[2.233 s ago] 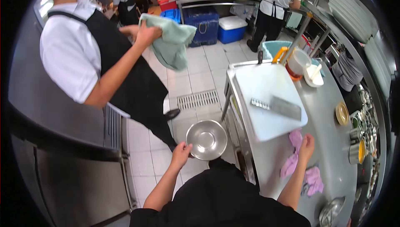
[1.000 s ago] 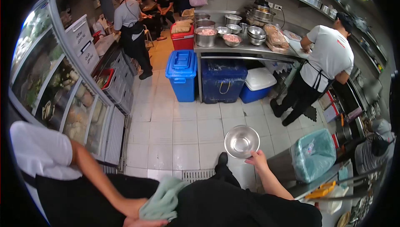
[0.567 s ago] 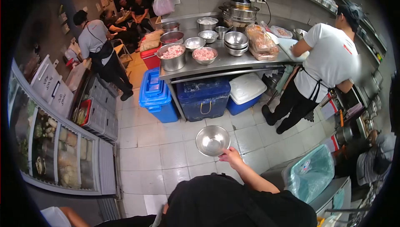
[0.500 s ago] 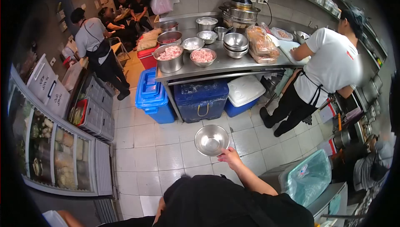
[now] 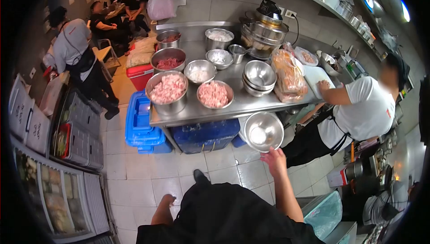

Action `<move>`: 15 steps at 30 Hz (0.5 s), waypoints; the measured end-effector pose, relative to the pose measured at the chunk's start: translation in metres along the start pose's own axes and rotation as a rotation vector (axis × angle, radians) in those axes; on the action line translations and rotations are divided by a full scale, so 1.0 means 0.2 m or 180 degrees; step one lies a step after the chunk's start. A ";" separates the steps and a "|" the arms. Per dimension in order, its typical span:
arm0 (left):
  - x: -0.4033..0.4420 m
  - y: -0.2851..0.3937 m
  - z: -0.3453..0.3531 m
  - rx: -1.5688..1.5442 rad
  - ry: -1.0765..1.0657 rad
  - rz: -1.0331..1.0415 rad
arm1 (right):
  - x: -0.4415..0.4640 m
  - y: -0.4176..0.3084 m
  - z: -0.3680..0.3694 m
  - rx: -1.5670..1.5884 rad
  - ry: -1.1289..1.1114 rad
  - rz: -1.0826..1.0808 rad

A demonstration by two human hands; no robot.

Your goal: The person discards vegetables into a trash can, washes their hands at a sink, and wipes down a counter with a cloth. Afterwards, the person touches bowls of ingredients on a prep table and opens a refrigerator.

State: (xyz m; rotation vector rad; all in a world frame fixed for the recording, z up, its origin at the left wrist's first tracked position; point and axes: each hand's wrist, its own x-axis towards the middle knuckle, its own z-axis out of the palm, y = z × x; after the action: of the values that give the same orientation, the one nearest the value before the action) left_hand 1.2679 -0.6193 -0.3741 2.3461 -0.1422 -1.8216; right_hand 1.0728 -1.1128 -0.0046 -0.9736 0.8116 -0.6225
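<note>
My right hand (image 5: 274,160) pinches the near rim of a shiny steel mixing bowl (image 5: 264,132). The bowl is held out in the air before the steel table's front edge, its inside facing me, with nothing seen in it. My left hand (image 5: 168,200) hangs low beside my dark clothing, away from the table; its fingers are too small and unclear to read. Closest to the held bowl on the table is a stack of steel bowls (image 5: 260,76). Left of that stack stand a bowl of chopped pink meat (image 5: 215,95) and a pot of pale meat pieces (image 5: 167,88).
Bagged bread (image 5: 287,74) lies on the steel table (image 5: 251,105). A co-worker (image 5: 365,109) stands close on the right at a white cutting board (image 5: 317,82). Blue bins (image 5: 139,123) stand beneath and beside the table. A lined trash bin (image 5: 323,217) is near my right arm.
I have come closer to the table. My right hand has moved up and to the right with the bowl. My left hand, mostly hidden before, now shows. The co-worker on the right leans differently.
</note>
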 end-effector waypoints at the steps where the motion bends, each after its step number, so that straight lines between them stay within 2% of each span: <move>1: 0.16 0.11 -0.14 0.0480 0.0346 0.0792 | 0.09 -0.10 0.06 -0.0004 0.0024 -0.0133; 2: 0.24 0.20 -0.24 0.0952 0.0671 0.1579 | 0.18 -0.18 0.12 -0.0012 0.0060 -0.0247; 3: 0.23 0.42 -0.36 0.0658 0.0755 0.0930 | 0.29 -0.26 0.15 -0.0029 -0.0042 -0.0423; 5: 0.31 0.70 -0.61 0.0894 0.0939 0.1359 | 0.48 -0.39 0.26 0.0071 -0.0189 -0.0703; 6: 0.37 0.80 -0.69 0.1182 0.1685 0.1956 | 0.54 -0.45 0.32 0.0190 -0.0238 -0.0812; 8: 0.23 1.07 -0.87 -0.0272 0.1238 0.1385 | 0.57 -0.59 0.52 0.0217 -0.0196 -0.0872; 9: 0.18 1.18 -0.92 -0.0255 0.1233 0.1365 | 0.60 -0.63 0.59 0.0228 -0.0231 -0.0973; 11: 0.17 1.31 -1.02 -0.0889 0.1509 0.1609 | 0.69 -0.58 0.60 0.0042 -0.0423 -0.0807; 14: 0.19 1.31 -1.00 -0.0949 0.1642 0.1669 | 0.82 -0.37 0.53 -0.0462 -0.0895 -0.0333; 15: 0.19 1.27 -0.99 -0.0642 0.1485 0.1593 | 0.86 -0.27 0.49 -0.0550 -0.1003 -0.0056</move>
State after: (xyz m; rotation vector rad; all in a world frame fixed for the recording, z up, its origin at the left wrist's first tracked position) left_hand 1.4751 -0.8609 -0.3136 2.2540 -0.4154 -0.9915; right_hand 1.2431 -1.2230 0.0225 -1.2025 0.5829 -0.4037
